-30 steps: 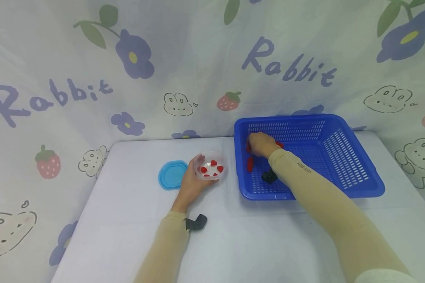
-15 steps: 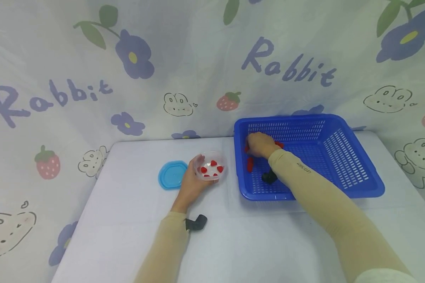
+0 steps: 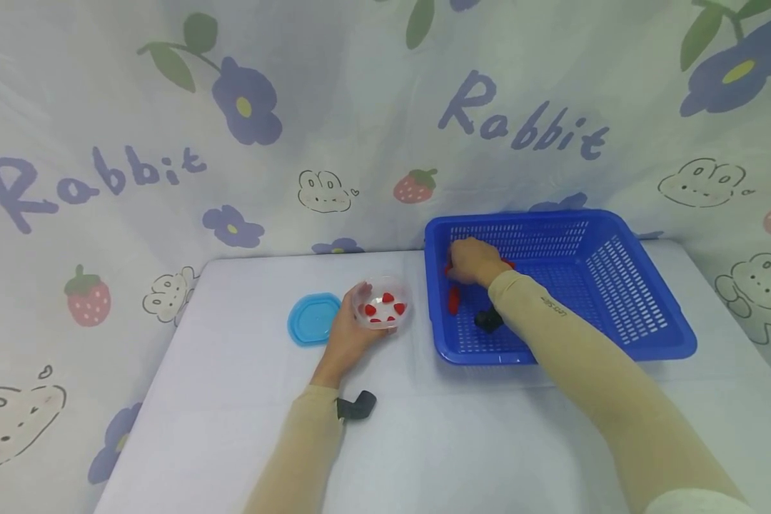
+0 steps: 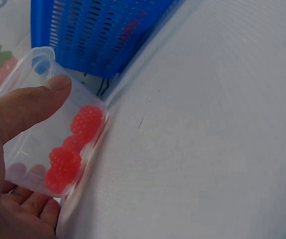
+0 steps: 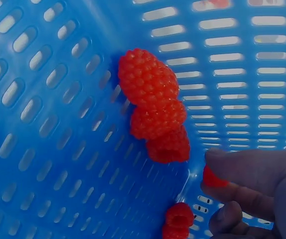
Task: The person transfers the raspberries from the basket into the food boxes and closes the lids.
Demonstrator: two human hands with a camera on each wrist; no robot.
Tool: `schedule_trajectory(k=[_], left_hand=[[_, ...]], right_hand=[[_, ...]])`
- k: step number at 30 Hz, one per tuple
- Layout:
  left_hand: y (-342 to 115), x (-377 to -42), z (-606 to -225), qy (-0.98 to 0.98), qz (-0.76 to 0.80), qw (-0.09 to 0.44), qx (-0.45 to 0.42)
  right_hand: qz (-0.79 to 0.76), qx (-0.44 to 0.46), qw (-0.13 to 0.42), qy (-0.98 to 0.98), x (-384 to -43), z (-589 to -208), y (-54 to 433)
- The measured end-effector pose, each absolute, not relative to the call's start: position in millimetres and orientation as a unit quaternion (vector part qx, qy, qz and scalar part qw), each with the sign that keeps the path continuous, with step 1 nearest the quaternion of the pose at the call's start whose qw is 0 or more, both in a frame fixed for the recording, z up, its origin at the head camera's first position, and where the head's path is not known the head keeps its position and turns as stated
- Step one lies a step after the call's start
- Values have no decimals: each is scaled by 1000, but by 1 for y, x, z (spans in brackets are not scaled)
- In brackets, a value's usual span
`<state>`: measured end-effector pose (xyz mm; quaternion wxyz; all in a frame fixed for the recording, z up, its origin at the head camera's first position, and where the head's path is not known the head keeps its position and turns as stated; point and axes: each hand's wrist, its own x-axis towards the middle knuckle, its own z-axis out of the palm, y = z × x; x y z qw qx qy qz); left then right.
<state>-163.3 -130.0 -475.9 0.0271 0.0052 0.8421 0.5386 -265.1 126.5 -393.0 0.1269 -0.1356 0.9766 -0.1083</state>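
Observation:
My left hand [image 3: 345,339] grips a clear plastic tub [image 4: 28,154] on the table, thumb on the near side and fingers curled round the far side. Several red raspberries [image 4: 66,162] lie on the tub's bottom. Inside the blue basket [image 3: 664,314], at its back left corner, my right hand [image 3: 474,261] pinches a raspberry [image 5: 214,178] between thumb and index finger. The right wrist view shows a row of raspberries [image 5: 155,117] along the basket wall beside that hand. More raspberries [image 5: 178,219] sit lower, near the fingertips.
A light blue lid [image 3: 311,319] lies on the white table [image 3: 462,442], left of the tub. The basket stands to the tub's right, close to the printed curtain [image 3: 360,107] behind. A black wrist mount [image 3: 357,405] sticks out from the left sleeve.
My right hand shifts only slightly in the corner of the basket. The left hand, tub and lid stay in place.

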Motion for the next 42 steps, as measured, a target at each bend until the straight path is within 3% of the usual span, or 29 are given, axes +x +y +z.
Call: schedule_trajectory(k=[17,42], left_hand=[[-130,-164,-478,843,537,22,7],[-131,-163,-478,842,538,24,8]], right_hand=[[-151,-123,140,971,-267,-390,129],[-223,-110,56,967,-259,-358,133]])
